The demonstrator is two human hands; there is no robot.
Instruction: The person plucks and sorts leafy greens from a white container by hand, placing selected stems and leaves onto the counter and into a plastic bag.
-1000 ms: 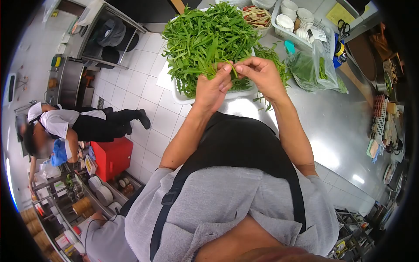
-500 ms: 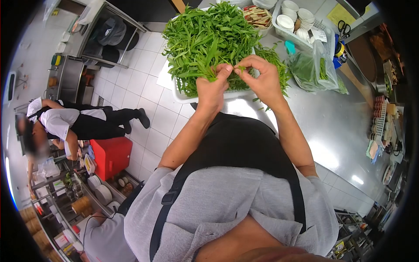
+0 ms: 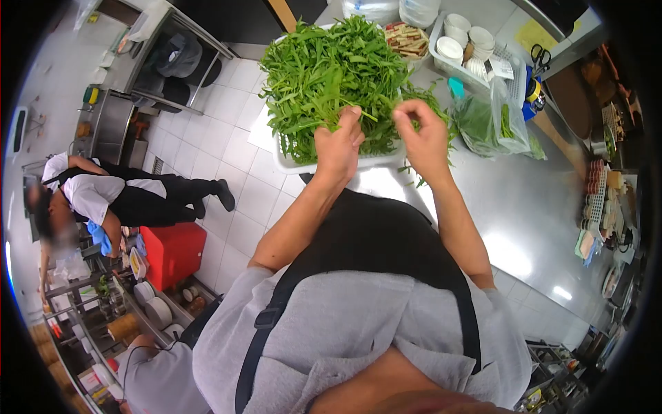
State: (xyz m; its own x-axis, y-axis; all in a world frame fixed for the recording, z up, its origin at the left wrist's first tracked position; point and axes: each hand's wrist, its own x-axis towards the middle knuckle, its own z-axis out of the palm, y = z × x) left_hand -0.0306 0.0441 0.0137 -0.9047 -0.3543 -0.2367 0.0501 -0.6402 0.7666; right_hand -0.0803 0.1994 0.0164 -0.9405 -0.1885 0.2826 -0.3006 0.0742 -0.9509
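Note:
A heap of long-leaved greens, which look like water spinach (image 3: 331, 62), fills a white plastic basket (image 3: 293, 168) in front of me. My left hand (image 3: 338, 148) is closed on a water spinach stem (image 3: 367, 116) at the basket's near side; the stem's pale end pokes out to the right past the thumb. Apart from it, to the right, my right hand (image 3: 424, 138) has thumb and forefinger curled together in a pinch. Whatever lies between those fingertips is too small to make out. Loose greens (image 3: 434, 103) lie on the steel counter beside the basket, partly behind my right hand.
A clear bag of greens (image 3: 486, 124) lies on the steel counter (image 3: 476, 200). Behind it are a crate with white cups (image 3: 476, 41), scissors (image 3: 540, 58) and a container of small packets (image 3: 407, 40). At left, a person (image 3: 103, 190) bends near a red box (image 3: 172, 255).
My right hand has moved away to the right from the stem, where both hands' fingertips had met. My left hand keeps its hold, and more of the stem end shows.

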